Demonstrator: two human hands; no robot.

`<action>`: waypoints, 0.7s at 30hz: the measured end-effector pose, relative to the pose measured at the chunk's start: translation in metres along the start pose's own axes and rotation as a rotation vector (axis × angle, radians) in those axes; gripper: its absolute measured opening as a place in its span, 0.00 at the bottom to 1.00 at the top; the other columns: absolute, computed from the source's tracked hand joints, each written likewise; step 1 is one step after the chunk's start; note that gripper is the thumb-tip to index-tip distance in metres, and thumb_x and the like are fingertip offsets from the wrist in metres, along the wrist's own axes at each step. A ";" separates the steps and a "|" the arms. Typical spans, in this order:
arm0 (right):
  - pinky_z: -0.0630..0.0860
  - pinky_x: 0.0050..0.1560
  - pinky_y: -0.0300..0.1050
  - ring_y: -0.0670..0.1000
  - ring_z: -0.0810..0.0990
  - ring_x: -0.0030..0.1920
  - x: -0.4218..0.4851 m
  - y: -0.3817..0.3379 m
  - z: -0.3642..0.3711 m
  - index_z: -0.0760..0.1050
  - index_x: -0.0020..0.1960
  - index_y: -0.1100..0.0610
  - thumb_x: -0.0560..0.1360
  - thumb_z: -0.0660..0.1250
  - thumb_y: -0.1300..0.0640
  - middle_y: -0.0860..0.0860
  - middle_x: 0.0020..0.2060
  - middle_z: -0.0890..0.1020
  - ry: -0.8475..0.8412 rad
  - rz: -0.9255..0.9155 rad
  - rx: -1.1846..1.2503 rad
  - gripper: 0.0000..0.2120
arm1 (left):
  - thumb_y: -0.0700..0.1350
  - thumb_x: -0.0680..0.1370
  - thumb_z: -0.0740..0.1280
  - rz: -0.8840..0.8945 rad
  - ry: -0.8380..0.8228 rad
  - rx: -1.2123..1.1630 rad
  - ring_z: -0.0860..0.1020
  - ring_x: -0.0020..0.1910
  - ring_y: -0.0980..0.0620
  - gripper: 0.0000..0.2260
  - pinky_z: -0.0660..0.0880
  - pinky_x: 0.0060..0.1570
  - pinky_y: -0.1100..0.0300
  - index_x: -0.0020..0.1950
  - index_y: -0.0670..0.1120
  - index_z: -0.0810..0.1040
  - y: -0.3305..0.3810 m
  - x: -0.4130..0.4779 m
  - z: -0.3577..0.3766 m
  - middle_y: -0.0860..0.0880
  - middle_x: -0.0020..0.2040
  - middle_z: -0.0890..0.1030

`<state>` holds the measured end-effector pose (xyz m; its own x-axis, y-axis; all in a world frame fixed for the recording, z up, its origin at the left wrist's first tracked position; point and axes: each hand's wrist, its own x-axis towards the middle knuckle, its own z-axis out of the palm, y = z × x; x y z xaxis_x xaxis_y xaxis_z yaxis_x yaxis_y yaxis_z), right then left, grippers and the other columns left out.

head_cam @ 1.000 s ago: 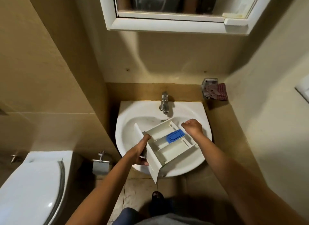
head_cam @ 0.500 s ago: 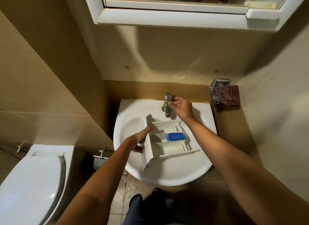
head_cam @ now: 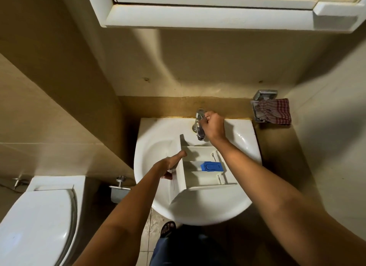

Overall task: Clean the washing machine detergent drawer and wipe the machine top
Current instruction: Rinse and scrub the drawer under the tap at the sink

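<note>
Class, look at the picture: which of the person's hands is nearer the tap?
Right. The right hand grips the tap; the left hand holds the detergent drawer lower over the basin.

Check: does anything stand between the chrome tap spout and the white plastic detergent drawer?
Nothing visible does. The white plastic detergent drawer, held by the left hand, is over the white basin, close under the chrome tap; the right hand grips the tap beside the spout.
</note>
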<state>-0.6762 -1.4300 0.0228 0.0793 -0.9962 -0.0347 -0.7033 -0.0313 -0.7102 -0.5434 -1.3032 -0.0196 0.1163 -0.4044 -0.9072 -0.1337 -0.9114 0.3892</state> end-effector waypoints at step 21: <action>0.81 0.46 0.44 0.56 0.79 0.50 -0.030 0.049 0.034 0.72 0.54 0.71 0.80 0.55 0.68 0.61 0.45 0.79 -0.318 0.987 1.349 0.09 | 0.77 0.57 0.66 0.115 0.302 -0.212 0.77 0.57 0.41 0.55 0.76 0.56 0.51 0.69 0.37 0.66 -0.008 0.016 0.019 0.40 0.62 0.77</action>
<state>-0.6890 -1.3993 -0.0344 0.2577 -0.5334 -0.8057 0.4736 0.7965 -0.3759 -0.5589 -1.3013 -0.0404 0.4014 -0.4804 -0.7798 0.0404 -0.8413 0.5391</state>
